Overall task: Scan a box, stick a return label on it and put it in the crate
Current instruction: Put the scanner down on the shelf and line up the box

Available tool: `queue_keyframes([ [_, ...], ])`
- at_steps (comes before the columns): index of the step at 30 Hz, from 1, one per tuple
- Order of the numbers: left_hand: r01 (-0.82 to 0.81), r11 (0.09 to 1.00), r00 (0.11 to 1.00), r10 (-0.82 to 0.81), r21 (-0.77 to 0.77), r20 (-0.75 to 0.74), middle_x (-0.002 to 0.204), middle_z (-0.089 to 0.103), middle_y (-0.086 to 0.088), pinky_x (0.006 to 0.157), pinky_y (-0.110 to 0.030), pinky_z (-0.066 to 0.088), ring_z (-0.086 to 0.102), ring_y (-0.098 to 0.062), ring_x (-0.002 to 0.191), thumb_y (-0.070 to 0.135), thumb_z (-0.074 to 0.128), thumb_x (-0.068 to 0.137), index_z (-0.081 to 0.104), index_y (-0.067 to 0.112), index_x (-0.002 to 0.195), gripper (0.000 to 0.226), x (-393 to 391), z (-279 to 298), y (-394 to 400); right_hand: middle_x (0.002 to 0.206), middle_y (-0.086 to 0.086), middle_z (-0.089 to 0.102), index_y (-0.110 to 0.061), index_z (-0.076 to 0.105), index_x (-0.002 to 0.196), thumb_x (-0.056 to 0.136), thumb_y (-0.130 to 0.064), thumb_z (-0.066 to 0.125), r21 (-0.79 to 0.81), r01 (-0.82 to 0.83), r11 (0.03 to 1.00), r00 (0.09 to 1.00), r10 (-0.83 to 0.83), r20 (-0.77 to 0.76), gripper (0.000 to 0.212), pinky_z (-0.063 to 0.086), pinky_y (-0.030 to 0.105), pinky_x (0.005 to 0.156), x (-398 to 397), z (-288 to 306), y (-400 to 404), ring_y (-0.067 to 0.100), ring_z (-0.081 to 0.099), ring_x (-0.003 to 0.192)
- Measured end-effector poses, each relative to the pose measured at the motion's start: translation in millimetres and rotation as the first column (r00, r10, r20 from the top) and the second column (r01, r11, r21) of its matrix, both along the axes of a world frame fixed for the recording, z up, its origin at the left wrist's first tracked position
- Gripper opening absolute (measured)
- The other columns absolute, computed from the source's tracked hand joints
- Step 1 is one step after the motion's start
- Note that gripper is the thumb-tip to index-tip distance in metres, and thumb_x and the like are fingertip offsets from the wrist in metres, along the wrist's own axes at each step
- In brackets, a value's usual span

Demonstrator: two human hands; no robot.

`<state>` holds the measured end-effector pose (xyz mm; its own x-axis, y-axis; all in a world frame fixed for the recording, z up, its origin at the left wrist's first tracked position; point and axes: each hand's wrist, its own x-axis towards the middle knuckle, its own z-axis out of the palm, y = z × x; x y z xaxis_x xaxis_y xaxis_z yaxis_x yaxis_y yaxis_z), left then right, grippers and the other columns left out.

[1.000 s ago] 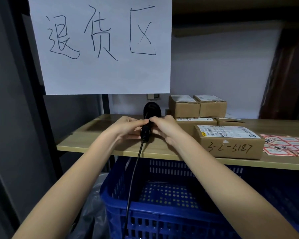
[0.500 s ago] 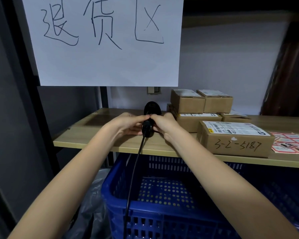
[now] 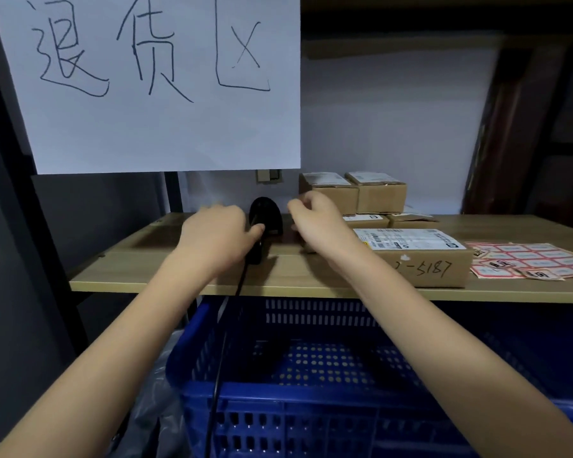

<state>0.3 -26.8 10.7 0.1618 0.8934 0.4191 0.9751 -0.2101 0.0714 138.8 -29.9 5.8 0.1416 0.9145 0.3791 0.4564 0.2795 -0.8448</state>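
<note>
A black corded barcode scanner (image 3: 265,214) stands on the wooden shelf (image 3: 166,259). My left hand (image 3: 217,234) grips its handle from the left, thumb on the front. My right hand (image 3: 315,223) hovers just right of the scanner with fingers loosely curled, off it and holding nothing. A cardboard box (image 3: 424,259) with a white shipping label and handwritten "5187" lies to the right, its left end hidden by my right wrist. Red-and-white return label sheets (image 3: 530,259) lie at the far right. A blue plastic crate (image 3: 311,404) stands below the shelf.
Smaller cardboard boxes (image 3: 354,193) are stacked at the back of the shelf. A large white handwritten paper sign (image 3: 159,84) hangs above on the left. The scanner's cable (image 3: 224,342) drops over the shelf edge past the crate. A clear plastic bag (image 3: 156,411) sits left of the crate.
My right hand has let go of the scanner and drawn off to the right. The left hand keeps hold of the handle. The view has shifted a little.
</note>
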Motion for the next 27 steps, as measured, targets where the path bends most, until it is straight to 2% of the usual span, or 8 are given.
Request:
queue_keyframes([
  [3,0.121,0.966,0.992,-0.112,0.23,-0.053,0.1,0.061,-0.01,0.068,-0.032,0.041,0.057,-0.029,0.1,0.043,0.041,0.092,0.065,0.011,0.096,0.04,25,12,-39,0.108,0.003,0.056,-0.008,0.054,0.121,0.092,-0.018,0.042,0.136,0.018,0.991,0.999,-0.024,0.044,0.032,0.038,0.026,0.08,26,10,-23,0.018,0.054,0.097],
  [5,0.28,0.943,0.947,-0.302,0.181,0.111,0.092,0.068,-0.003,0.071,-0.032,0.048,0.062,-0.023,0.089,0.037,0.046,0.09,0.07,0.016,0.098,0.032,44,16,-52,0.106,0.0,0.055,-0.01,0.058,0.116,0.093,-0.015,0.04,0.194,0.074,0.978,0.993,-0.091,0.078,0.03,0.034,0.02,0.079,54,14,-37,0.013,0.051,0.095],
  [7,0.438,0.888,0.816,-0.459,0.145,0.35,0.083,0.072,-0.001,0.073,-0.03,0.054,0.066,-0.017,0.074,0.026,0.051,0.089,0.072,0.016,0.097,0.024,64,12,-62,0.106,-0.002,0.058,-0.012,0.064,0.107,0.093,-0.012,0.039,0.207,0.144,0.968,0.985,-0.161,0.066,0.029,0.036,0.02,0.083,89,18,-45,0.012,0.053,0.101],
  [10,0.556,0.816,0.682,-0.557,0.159,0.475,0.072,0.071,0.0,0.074,-0.032,0.056,0.065,-0.014,0.063,0.02,0.056,0.087,0.072,0.016,0.095,0.019,99,-9,-73,0.106,0.001,0.065,-0.02,0.066,0.088,0.091,-0.01,0.038,0.128,0.207,0.97,0.978,-0.21,0.008,0.03,0.042,0.034,0.102,144,19,-49,0.019,0.058,0.112],
  [13,0.572,0.812,0.72,-0.566,0.116,0.402,0.079,0.07,0.003,0.079,-0.026,0.05,0.056,-0.009,0.069,0.025,0.057,0.087,0.069,0.017,0.106,0.024,131,-29,-70,0.105,0.008,0.067,-0.014,0.069,0.092,0.091,-0.009,0.039,0.026,0.251,0.968,0.968,-0.251,0.012,0.03,0.043,0.041,0.105,186,11,-52,0.026,0.06,0.113],
  [16,0.574,0.815,0.71,-0.543,0.078,0.447,0.072,0.062,0.007,0.069,-0.023,0.043,0.054,-0.007,0.065,0.022,0.059,0.086,0.066,0.015,0.1,0.017,153,-37,-64,0.113,0.019,0.068,-0.003,0.069,0.102,0.091,-0.002,0.037,-0.007,0.265,0.964,0.964,-0.265,0.009,0.034,0.044,0.039,0.101,207,-3,-50,0.027,0.061,0.107],
  [21,0.536,0.844,0.704,-0.46,0.022,0.541,0.066,0.058,0.006,0.073,-0.033,0.048,0.064,-0.022,0.074,0.023,0.062,0.085,0.054,0.016,0.086,0.01,172,-40,-58,0.116,0.021,0.067,-0.014,0.068,0.097,0.092,-0.006,0.038,-0.081,0.169,0.982,0.985,-0.167,0.036,0.031,0.047,0.04,0.095,214,-17,-47,0.041,0.059,0.11],
  [27,0.471,0.882,0.688,-0.375,0.011,0.621,0.065,0.059,0.003,0.067,-0.03,0.043,0.058,-0.019,0.069,0.025,0.065,0.083,0.047,0.016,0.087,0.021,175,-42,-53,0.128,0.008,0.06,-0.012,0.066,0.111,0.093,-0.013,0.045,-0.103,0.076,0.992,0.996,-0.072,0.045,0.028,0.04,0.033,0.104,214,-20,-46,0.02,0.053,0.118],
])
